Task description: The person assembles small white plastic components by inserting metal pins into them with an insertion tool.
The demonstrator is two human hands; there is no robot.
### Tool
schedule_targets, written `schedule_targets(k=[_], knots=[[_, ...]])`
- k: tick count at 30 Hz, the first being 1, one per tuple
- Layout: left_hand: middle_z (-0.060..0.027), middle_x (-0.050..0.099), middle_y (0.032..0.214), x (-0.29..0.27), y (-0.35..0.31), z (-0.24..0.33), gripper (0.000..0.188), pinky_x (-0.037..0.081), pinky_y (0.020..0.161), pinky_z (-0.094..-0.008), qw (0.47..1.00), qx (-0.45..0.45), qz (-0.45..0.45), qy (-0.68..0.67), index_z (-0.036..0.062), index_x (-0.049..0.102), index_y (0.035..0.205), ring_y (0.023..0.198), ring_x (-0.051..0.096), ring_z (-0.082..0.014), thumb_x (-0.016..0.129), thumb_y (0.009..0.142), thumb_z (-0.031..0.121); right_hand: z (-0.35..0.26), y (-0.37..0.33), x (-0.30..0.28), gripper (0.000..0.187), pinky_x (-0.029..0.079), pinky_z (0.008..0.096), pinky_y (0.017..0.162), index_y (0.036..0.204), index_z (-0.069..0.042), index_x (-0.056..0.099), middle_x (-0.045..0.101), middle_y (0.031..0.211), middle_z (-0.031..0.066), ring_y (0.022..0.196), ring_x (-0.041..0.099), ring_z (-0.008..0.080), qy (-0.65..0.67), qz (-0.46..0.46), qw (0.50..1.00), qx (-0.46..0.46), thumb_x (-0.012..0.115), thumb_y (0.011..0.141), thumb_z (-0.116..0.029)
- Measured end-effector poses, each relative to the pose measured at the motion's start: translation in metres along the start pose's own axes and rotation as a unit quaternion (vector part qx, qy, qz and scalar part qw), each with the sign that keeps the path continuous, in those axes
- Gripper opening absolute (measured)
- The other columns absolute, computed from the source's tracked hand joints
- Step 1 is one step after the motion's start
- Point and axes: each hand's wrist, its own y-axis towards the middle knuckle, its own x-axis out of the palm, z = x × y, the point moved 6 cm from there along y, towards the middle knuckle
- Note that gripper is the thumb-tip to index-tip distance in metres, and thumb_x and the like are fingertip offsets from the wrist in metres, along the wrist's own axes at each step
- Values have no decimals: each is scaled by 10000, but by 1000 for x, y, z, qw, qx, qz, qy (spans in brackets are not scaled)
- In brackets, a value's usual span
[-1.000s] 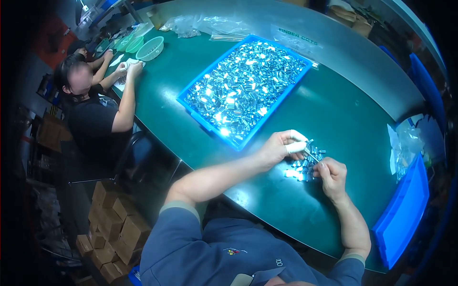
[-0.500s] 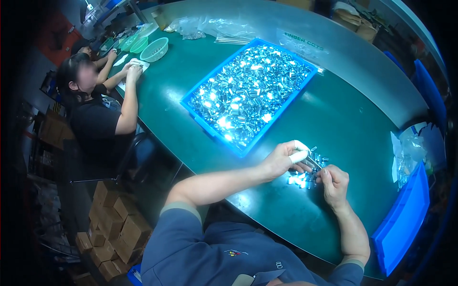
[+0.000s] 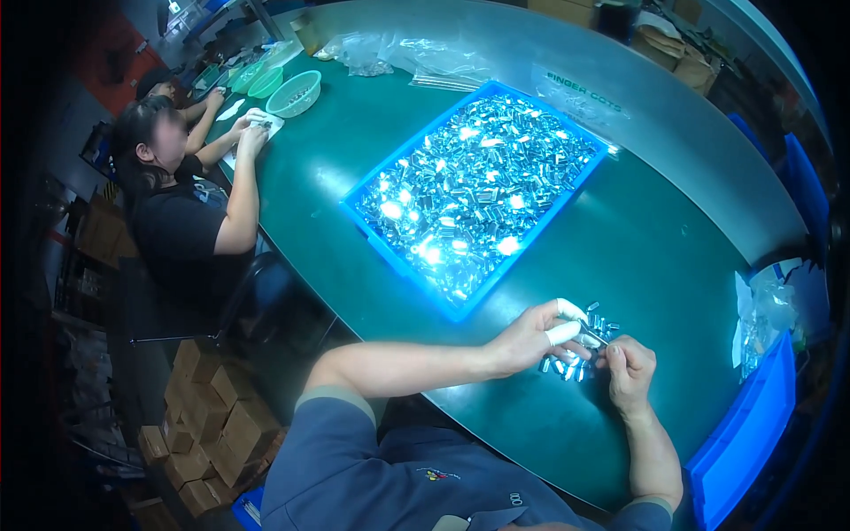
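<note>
My left hand [image 3: 531,338] has white finger cots on thumb and forefinger, which close around something I cannot make out. My right hand [image 3: 631,372] is bare and pinches one end of a slim shiny metal piece [image 3: 594,334], perhaps tweezers. Its other end reaches between the left fingertips. Below and around the hands, small silvery metal parts [image 3: 574,366] lie loose on the green tabletop [image 3: 496,416]. Beyond them stands a blue tray [image 3: 455,315] heaped with the same kind of shiny parts [image 3: 482,190].
A co-worker [image 3: 190,190] sits at the left, hands on small parts. Green baskets [image 3: 297,96] stand past them. Plastic bags [image 3: 434,60] lie along the metal partition [image 3: 664,115]. A blue bin [image 3: 744,434] is at right; cardboard boxes [image 3: 208,411] are stacked on the floor.
The whole view has shifted a little, so the tray sits lower and farther right. My hands stay together over the loose parts; the slim metal piece lies at a slightly different angle.
</note>
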Motion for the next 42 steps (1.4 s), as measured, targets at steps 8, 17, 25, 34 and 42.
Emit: schedule_targets(k=[8, 17, 25, 34, 42], knots=[[-120, 700, 1158, -6, 1, -4, 285, 562, 847, -295, 997, 15, -25, 67, 5, 543, 1299, 1009, 704, -171, 556, 1051, 144, -19, 4, -3, 45, 489, 340, 602, 870, -11, 702, 683, 744, 91, 662, 643, 237, -101, 63, 990, -74, 682, 890, -45], [-100, 728, 1067, 5, -4, 1, 231, 569, 833, -296, 994, 46, -54, 82, -6, 607, 1231, 939, 697, -140, 603, 1031, 109, -18, -2, 0, 147, 505, 356, 574, 783, -14, 708, 667, 630, 75, 566, 649, 225, -44, 2, 998, -47, 663, 916, -60], [-99, 722, 1032, 10, -13, -3, 210, 565, 818, -291, 993, 54, -43, 97, -5, 608, 1216, 901, 682, -130, 610, 1023, 79, -21, -13, 17, 234, 488, 324, 525, 781, -4, 696, 681, 646, 87, 571, 654, 184, 36, -55, 997, 49, 621, 978, -104], [-86, 732, 1014, 17, -4, 20, 205, 580, 804, -285, 973, 122, -11, 197, -20, 637, 1176, 898, 700, -131, 643, 1006, 93, 7, -8, 6, 240, 466, 278, 535, 802, 15, 718, 687, 678, 54, 591, 610, 109, 123, 19, 983, 135, 646, 971, -141], [-122, 735, 972, -12, -3, 36, 193, 574, 755, -285, 937, 206, 111, 259, -10, 614, 1183, 846, 702, -149, 621, 1005, 61, -7, 4, -22, 162, 468, 286, 571, 837, 20, 694, 670, 728, 70, 646, 621, 137, 3, 146, 989, -17, 635, 953, -76]])
